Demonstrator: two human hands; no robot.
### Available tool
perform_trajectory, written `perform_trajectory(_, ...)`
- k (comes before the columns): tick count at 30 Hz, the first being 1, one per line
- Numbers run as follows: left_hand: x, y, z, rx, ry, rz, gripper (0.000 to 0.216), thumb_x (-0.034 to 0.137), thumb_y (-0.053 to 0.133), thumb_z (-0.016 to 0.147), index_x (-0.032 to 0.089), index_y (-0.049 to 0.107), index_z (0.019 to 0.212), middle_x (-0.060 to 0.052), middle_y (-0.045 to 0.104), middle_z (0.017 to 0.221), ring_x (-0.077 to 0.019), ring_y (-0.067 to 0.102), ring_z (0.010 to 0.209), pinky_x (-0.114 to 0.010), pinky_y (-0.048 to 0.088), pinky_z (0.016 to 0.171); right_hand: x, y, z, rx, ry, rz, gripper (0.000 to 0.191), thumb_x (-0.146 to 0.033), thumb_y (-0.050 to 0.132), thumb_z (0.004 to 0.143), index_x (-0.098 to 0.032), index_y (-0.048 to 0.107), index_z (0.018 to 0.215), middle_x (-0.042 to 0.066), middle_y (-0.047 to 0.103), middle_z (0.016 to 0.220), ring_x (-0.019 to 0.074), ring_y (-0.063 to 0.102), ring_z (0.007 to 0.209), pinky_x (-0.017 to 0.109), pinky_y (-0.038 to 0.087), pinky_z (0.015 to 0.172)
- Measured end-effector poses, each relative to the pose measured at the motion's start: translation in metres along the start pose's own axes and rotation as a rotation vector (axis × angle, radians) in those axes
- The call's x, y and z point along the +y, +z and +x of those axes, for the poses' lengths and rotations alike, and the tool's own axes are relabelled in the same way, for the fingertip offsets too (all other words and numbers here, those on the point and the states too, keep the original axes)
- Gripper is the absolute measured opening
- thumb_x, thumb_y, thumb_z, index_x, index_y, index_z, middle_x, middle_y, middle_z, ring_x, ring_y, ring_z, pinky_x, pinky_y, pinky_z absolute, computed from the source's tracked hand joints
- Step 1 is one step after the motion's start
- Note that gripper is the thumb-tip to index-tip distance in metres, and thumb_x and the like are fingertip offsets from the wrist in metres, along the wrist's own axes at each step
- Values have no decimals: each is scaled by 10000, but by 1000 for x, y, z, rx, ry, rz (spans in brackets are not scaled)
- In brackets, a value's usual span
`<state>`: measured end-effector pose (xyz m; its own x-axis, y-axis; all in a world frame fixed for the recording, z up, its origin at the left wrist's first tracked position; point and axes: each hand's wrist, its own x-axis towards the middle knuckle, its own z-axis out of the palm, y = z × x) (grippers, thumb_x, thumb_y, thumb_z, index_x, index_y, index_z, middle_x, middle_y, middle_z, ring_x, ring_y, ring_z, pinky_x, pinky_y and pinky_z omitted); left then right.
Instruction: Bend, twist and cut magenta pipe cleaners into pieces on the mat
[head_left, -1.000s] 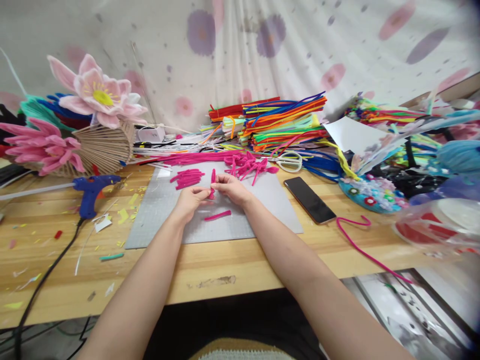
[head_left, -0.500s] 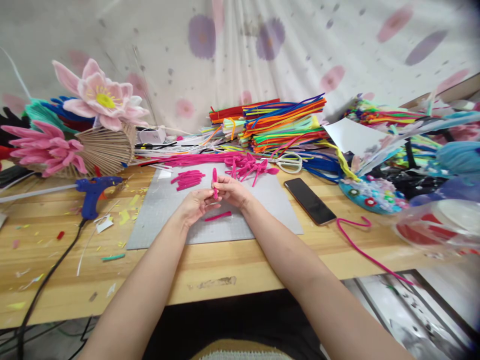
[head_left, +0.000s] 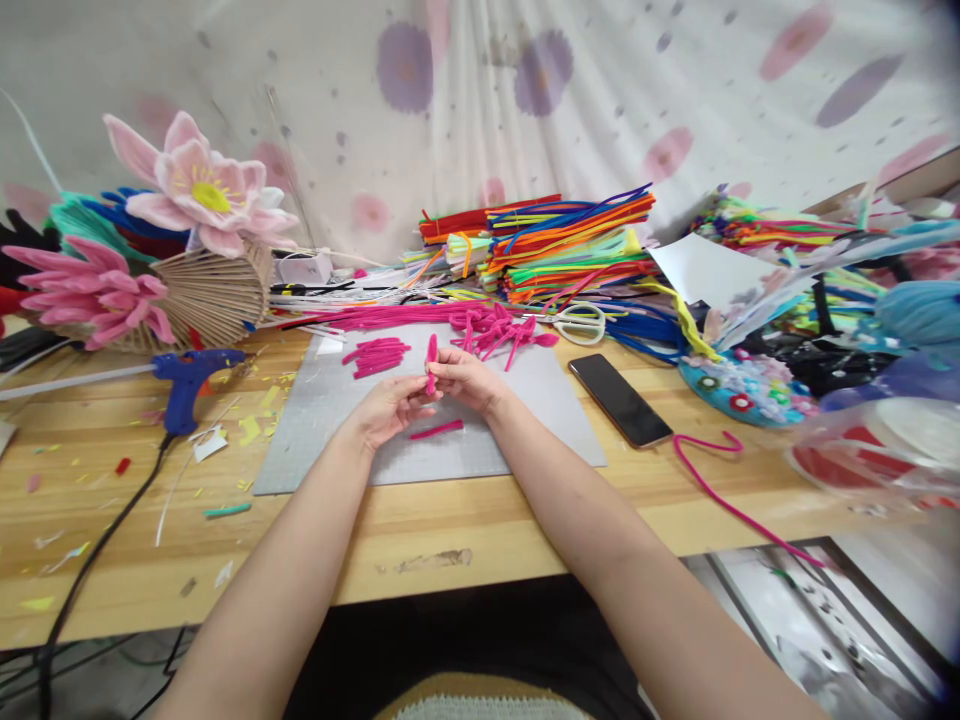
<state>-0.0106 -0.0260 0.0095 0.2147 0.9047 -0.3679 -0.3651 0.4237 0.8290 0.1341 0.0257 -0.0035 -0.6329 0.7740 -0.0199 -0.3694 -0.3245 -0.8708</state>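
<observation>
Between my two hands, over the grey cutting mat [head_left: 315, 440], is a magenta pipe cleaner piece [head_left: 432, 352] standing roughly upright. My left hand [head_left: 390, 408] pinches its lower part, and my right hand [head_left: 463, 380] grips it from the other side with thumb and fingers. The fingertips cover part of its lower end. One short magenta pipe cleaner length [head_left: 436, 430] lies on the mat just below my hands. Beyond my left hand is a small stack of cut magenta lengths [head_left: 376, 356]. Several bent, petal-like magenta pieces [head_left: 495, 332] lie in a heap behind my right hand.
A phone [head_left: 619, 400] lies right of the mat, with scissors [head_left: 579, 322] behind it. A blue glue gun [head_left: 187, 385] with a black cable stands left. Bundled pipe cleaners [head_left: 570, 245] line the back; fuzzy flowers [head_left: 199, 190] are at back left. Scraps litter the left side.
Both hands stay almost in place, still holding the magenta piece, which tilts very slightly differently. The camera view has shifted a little.
</observation>
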Motion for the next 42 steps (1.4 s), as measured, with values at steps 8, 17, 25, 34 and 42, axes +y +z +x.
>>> perform_trajectory(8, 2, 2, -2, 15, -20, -20, 65, 130, 605, 707, 139, 670, 702, -37, 680, 716, -123, 645, 659, -189, 514, 531, 0, 1, -1, 0, -7, -3, 222, -229, 726, 604, -145, 526, 653, -44, 533, 546, 55, 471, 481, 177, 348, 483)
perform_trajectory(17, 2, 5, -3, 44, -12, -4, 72, 127, 595, 705, 135, 660, 675, -35, 675, 691, -115, 638, 630, -187, 514, 538, 0, 4, 0, 22, 4, 0, 221, -216, 728, 598, -145, 526, 652, -43, 544, 557, 59, 490, 500, 181, 370, 506)
perform_trajectory(25, 3, 2, -3, -8, -17, -30, 67, 175, 607, 721, 141, 665, 723, -46, 679, 740, -125, 641, 660, -202, 517, 538, 1, 0, 0, 5, -19, 9, 222, -226, 728, 604, -143, 532, 666, -39, 560, 563, 58, 498, 497, 175, 378, 497)
perform_trajectory(34, 4, 1, -3, -41, 55, 89, 83, 193, 673, 676, 119, 661, 712, -36, 656, 660, -91, 600, 580, -192, 508, 546, 3, 1, 0, -45, 38, 14, 210, -242, 704, 650, -139, 523, 678, -28, 581, 555, 66, 527, 493, 178, 409, 505)
perform_trajectory(42, -1, -2, 2, -56, 173, 180, 262, 304, 736, 585, 121, 660, 757, -47, 656, 724, -134, 610, 674, -248, 521, 575, 3, 7, 2, -16, 26, -24, 248, -305, 692, 659, -146, 503, 688, -40, 548, 550, 56, 493, 476, 169, 359, 473)
